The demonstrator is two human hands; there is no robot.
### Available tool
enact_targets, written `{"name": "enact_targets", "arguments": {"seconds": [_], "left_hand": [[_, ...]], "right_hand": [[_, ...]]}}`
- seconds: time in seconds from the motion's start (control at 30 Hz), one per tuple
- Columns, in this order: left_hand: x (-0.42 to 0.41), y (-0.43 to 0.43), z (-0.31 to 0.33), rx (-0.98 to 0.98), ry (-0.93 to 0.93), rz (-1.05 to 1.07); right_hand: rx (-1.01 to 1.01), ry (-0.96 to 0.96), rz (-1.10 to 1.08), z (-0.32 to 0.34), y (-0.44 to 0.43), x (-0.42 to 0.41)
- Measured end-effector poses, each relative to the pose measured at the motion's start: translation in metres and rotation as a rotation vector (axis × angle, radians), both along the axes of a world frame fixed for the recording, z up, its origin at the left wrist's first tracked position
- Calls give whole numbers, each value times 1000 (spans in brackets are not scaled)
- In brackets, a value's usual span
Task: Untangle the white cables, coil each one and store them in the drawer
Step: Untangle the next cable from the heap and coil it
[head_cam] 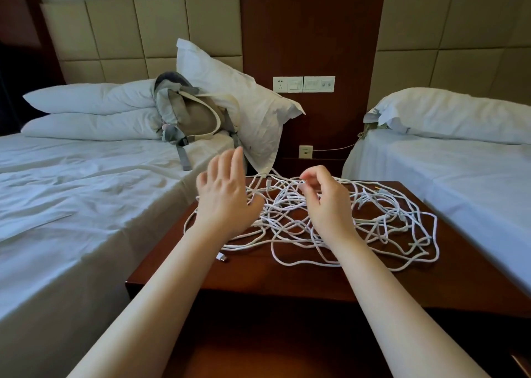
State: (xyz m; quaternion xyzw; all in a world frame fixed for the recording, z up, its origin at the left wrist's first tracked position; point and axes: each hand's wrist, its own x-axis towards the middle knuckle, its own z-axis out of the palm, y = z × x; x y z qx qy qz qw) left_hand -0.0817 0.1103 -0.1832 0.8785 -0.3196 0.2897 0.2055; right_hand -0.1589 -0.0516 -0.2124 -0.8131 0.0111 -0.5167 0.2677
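Note:
A tangle of white cables (382, 228) sprawls over the top of a dark wooden nightstand (287, 277) between two beds. A white plug end (221, 257) lies loose at the front left of the pile. My left hand (225, 193) hovers over the left side of the tangle with its fingers straight and spread, holding nothing. My right hand (327, 199) is above the middle of the pile with its fingers curled, and thumb and forefinger seem to pinch a cable strand near its top. The nightstand's drawer front is not visible.
A bed with white sheets (71, 205) lies on the left, carrying pillows and a grey-beige backpack (189, 116). A second bed (459, 176) stands on the right. Wall sockets and switches (304, 84) sit behind the nightstand, and a thin wire runs from a low socket (305, 151).

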Motion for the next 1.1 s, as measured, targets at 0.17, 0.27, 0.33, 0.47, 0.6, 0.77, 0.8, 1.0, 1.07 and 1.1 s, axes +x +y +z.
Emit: {"name": "enact_targets", "arguments": {"seconds": [0.17,0.27,0.33,0.47,0.6,0.77,0.8,1.0,1.07,1.1], "left_hand": [[-9,-16,-2,-235,370,-392],[-2,-10,-6,-308,320,-327],[5,-5,-7,-294,242,-253],[12,0,-6,-282,195,-136],[19,13,-3,-357,119,105],[20,17,-16,-205,182,302],[20,15,-19,-141,161,321],[5,-11,-18,-179,-237,-95],[-11,-21,-12,-274,4,-314],[-19,-25,-11,-327,170,-385]], "right_hand": [[-37,30,141,9,8,-5],[-176,68,62,7,4,-4],[-305,78,-64,2,0,-2],[-432,115,-303,-2,-4,0],[-258,194,-307,-2,-20,-5],[246,349,129,-4,-14,-6],[226,327,114,-6,-14,-5],[-60,132,32,-7,-7,-4],[-26,144,103,-5,-2,-3],[-16,142,120,-5,0,-4]]}}
